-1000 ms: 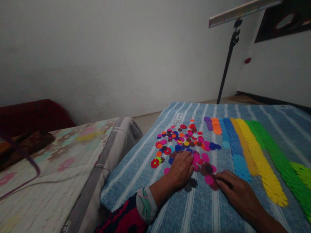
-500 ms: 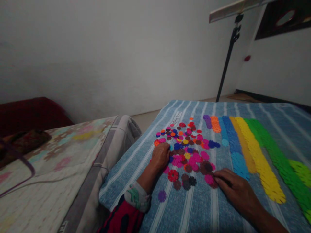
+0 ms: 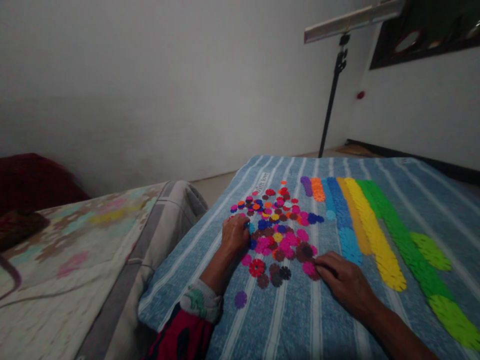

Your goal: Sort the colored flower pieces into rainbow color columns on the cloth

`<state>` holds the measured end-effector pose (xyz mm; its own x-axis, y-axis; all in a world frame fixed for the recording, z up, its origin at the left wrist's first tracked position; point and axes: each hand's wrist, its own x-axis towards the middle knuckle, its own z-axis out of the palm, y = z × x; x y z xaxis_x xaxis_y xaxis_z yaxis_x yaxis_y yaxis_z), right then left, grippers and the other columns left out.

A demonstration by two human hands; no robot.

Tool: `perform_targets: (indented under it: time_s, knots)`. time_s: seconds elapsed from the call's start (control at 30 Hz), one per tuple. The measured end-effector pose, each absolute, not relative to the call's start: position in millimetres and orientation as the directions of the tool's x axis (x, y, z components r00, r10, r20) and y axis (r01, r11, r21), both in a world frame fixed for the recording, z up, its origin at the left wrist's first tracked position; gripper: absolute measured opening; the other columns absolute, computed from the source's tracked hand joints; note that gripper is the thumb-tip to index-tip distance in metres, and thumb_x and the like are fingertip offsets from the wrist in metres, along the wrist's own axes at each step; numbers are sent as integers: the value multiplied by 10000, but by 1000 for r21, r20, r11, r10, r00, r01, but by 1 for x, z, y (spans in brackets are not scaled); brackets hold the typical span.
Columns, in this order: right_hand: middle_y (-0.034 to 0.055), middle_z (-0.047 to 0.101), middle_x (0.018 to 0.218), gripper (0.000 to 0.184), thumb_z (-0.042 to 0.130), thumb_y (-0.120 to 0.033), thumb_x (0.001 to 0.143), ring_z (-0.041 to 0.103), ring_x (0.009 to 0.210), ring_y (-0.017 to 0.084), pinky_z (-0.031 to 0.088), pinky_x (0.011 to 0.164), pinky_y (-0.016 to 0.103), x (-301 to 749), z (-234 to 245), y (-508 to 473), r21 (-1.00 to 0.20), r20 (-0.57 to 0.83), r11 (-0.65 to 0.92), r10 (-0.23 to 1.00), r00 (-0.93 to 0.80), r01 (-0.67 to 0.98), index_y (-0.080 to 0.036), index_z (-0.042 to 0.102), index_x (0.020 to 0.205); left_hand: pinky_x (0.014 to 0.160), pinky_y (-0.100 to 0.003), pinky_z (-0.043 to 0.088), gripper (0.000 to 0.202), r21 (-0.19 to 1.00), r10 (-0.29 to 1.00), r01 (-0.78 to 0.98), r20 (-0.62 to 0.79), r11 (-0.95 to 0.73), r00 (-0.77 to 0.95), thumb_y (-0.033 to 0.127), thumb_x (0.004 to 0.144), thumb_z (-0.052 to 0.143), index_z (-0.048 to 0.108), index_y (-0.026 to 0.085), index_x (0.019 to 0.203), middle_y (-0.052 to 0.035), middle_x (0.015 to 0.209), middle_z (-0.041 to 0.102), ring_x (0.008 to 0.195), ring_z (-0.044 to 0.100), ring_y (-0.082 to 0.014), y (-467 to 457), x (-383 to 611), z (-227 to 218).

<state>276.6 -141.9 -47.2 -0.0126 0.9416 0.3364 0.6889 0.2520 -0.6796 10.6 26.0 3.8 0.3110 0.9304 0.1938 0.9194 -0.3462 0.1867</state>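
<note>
A loose pile of small flower-shaped plastic discs [image 3: 279, 225] in pink, red, blue, orange and brown lies on a blue striped towel [image 3: 300, 310]. My left hand [image 3: 234, 234] rests at the pile's left edge with fingers curled over some discs. My right hand [image 3: 343, 282] lies flat at the pile's lower right, fingertips touching a pink disc [image 3: 309, 268]. To the right, discs are laid in sorted colour rows [image 3: 360, 225]: purple, orange, blue, yellow and green. A single purple disc [image 3: 240, 299] lies apart near my left wrist.
A patterned mattress [image 3: 75, 260] lies to the left across a narrow gap. A black stand [image 3: 332, 100] holding a pale bar rises behind the towel, near the white wall. A dark red cushion [image 3: 33, 182] sits at far left.
My left hand moved from the pile's middle out to its left edge, uncovering red, brown and purple discs. My right hand stayed in place. The view shifted slightly right.
</note>
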Motion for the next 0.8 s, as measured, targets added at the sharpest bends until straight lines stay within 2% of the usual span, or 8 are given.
perform_targets:
  time_s: [0.13,0.23,0.33,0.43,0.53,0.63,0.8]
  knots:
    - [29,675,834,229,478,-208,908,664,778,164,506,705,265,276,-44,-140,-621,364,280,930,-46,732,-222,705,923,932,-352,463,294,267,903,875,273,-404,333,114,760,493,735,182,911,-71,980,722,975,642,-219,30,16,9]
    - [32,674,844,228,484,-169,896,654,786,158,494,719,257,274,-41,-139,-589,373,279,926,-51,759,-221,705,916,899,-346,499,259,422,871,770,335,-479,358,138,769,511,736,180,890,-55,937,726,912,659,-205,27,32,15]
    - [18,674,818,213,504,-155,876,651,772,151,479,704,242,270,-36,-142,-577,390,281,920,-43,767,-227,702,849,850,-314,527,198,598,845,601,316,-530,431,165,759,561,730,185,860,-26,892,728,864,666,-178,16,61,20]
    - [4,669,752,232,498,-178,885,647,718,143,476,681,236,272,-30,-149,-578,433,284,901,-8,765,-228,691,765,803,-285,534,150,727,815,452,256,-516,519,150,727,599,721,173,811,-8,823,725,801,664,-159,-1,101,20]
    - [13,671,707,251,483,-238,895,646,678,152,490,674,252,285,-23,-157,-597,509,250,853,118,763,-218,695,762,717,-256,528,150,812,776,352,183,-466,604,130,732,585,717,151,799,-5,762,709,721,643,-140,-18,142,13]
    - [50,713,775,259,489,-307,899,670,721,179,517,705,287,309,-16,-164,-646,579,163,741,340,746,-197,710,821,692,-241,515,145,868,736,265,156,-421,659,116,724,597,717,132,805,-9,739,694,700,630,-133,-28,176,0]
    - [65,730,753,320,543,-420,871,668,620,197,543,613,312,338,-14,-170,-740,578,34,542,610,672,-161,724,823,698,-246,510,167,873,705,236,159,-428,691,99,716,588,721,124,813,-22,757,695,720,632,-142,-35,211,-21]
